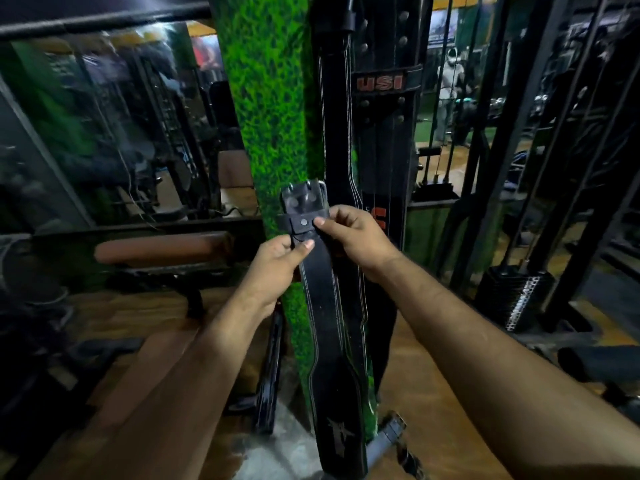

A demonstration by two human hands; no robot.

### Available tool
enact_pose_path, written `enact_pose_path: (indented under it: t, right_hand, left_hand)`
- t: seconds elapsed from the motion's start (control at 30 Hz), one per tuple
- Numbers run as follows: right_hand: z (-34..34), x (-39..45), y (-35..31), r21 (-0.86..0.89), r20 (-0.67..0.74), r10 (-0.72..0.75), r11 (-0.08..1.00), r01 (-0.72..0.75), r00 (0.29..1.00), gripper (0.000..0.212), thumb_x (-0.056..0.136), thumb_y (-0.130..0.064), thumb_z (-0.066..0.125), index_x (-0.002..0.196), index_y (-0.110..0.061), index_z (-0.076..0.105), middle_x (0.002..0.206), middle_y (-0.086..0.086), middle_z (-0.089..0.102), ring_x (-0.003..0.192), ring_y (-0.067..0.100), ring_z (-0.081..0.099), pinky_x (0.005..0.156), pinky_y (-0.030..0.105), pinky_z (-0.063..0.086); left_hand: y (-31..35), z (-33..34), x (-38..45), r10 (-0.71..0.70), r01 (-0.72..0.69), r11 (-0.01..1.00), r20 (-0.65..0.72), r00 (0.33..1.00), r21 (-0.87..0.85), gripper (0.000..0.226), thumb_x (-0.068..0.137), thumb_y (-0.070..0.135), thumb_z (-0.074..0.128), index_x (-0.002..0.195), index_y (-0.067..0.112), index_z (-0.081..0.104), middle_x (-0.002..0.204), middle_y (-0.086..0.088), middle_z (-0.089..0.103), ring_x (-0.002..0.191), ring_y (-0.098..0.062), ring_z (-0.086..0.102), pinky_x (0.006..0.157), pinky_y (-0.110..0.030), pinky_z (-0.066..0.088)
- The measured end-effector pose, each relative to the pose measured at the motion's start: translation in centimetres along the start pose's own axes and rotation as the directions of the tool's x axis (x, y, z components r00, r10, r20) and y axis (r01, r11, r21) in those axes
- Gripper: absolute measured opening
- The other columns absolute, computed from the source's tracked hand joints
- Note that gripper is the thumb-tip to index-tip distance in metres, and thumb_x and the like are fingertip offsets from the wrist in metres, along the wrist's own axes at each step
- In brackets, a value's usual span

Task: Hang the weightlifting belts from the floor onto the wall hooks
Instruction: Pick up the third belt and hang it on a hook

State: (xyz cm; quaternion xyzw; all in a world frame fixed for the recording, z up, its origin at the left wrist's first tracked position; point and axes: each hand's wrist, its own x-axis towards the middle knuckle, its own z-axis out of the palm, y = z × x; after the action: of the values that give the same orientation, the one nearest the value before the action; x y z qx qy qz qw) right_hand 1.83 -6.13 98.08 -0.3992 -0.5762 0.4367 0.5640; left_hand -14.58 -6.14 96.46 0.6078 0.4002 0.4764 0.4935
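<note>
I hold a black leather weightlifting belt (pixel 332 341) upright in front of a green grass-covered pillar (pixel 263 98). My left hand (pixel 277 268) grips its left edge just below the buckle (pixel 304 202). My right hand (pixel 353 240) pinches the belt loop from the right side. The belt's lower end hangs down to the floor. Behind it, two black belts hang on the pillar: a plain one (pixel 336 116) and one marked USI (pixel 384 98). Another belt (pixel 391 441) lies on the floor at the pillar's base. The hooks are hidden.
A brown padded bench (pixel 162 247) stands to the left, with a mirror wall (pixel 104 116) behind it. A black cable machine with a weight stack (pixel 516 289) stands to the right. The floor (pixel 450 393) is wooden.
</note>
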Motion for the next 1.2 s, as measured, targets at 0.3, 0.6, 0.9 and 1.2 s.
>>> enact_pose_path:
  t: [0.3,0.6,0.9,1.2]
  right_hand:
    - [2.2,3.3,-7.4,-0.078,-0.05,-0.264,0.963,0.259,0.963,0.02,0.099,-0.022,0.065,0.082,-0.013,0.062,0.072,-0.004,0.06,0.067,0.006,0.055,0.062,0.02,0.047]
    - [3.8,6.5,-14.3,-0.146,-0.267,-0.461,0.887,0.438,0.846,0.039,0.101,-0.028,0.058,0.079,0.003,0.054,0.074,0.011,0.047,0.069,0.019,0.04,0.059,0.032,0.034]
    - [2.6,10.2,-19.2,-0.093,-0.496,-0.486,0.854,0.512,0.72,0.035,0.103,-0.023,0.058,0.071,-0.012,0.05,0.066,0.005,0.041,0.061,0.006,0.037,0.051,0.023,0.031]
    - [2.0,11.2,-15.4,0.116,-0.488,-0.336,0.89,0.441,0.805,0.031,0.104,-0.028,0.056,0.081,-0.008,0.059,0.077,0.011,0.054,0.073,0.021,0.049,0.059,0.028,0.044]
  left_hand:
    - [8.4,-0.4,2.1,0.217,-0.221,0.975,-0.114,0.97,-0.022,0.031,0.103,0.024,0.054,0.107,-0.004,0.067,0.104,-0.009,0.075,0.099,-0.017,0.071,0.088,-0.026,0.056]
    - [13.6,0.4,4.5,0.373,-0.377,0.925,-0.078,0.924,-0.047,0.035,0.097,0.034,0.06,0.077,0.005,0.06,0.08,-0.013,0.059,0.075,-0.023,0.052,0.07,-0.037,0.041]
    - [8.9,2.6,3.3,0.328,-0.32,0.94,-0.051,0.943,0.121,0.044,0.089,0.038,0.072,0.066,0.007,0.049,0.053,0.008,0.054,0.05,-0.009,0.047,0.051,-0.026,0.038]
    - [9.9,-0.3,2.5,0.191,-0.215,0.947,0.118,0.974,0.237,0.024,0.093,0.022,0.07,0.073,0.015,0.06,0.057,0.016,0.061,0.054,-0.001,0.056,0.058,-0.018,0.045]
